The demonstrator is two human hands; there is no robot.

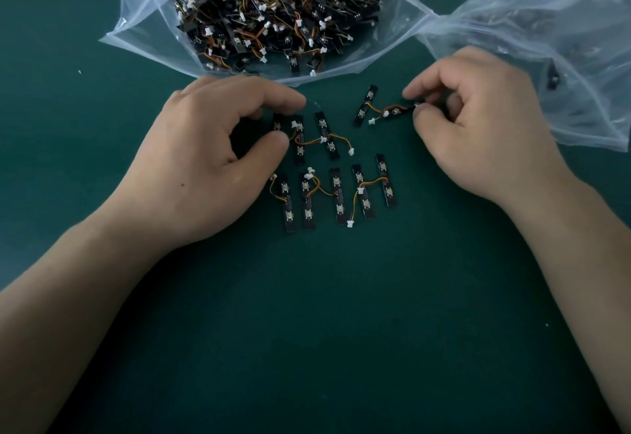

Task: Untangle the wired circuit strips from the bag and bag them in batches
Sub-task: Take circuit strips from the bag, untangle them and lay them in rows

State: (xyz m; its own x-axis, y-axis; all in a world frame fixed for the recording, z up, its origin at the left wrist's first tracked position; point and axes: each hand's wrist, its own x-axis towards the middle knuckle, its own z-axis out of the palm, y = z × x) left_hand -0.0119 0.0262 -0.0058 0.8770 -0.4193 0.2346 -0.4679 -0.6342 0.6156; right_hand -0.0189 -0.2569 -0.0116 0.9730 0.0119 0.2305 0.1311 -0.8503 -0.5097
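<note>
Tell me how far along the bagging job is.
Done: several strips lie separated in rows on the mat. In hand: the right hand pinches one wired strip, the left hand another. Left: the source bag is heaped full; the second bag looks nearly empty.

On a dark green table, an open clear bag holds tangled wired circuit strips. Below it, separated strips lie in two rough rows. The left hand pinches a row strip; the right hand pinches a loose strip. A second clear bag lies at right.
</note>
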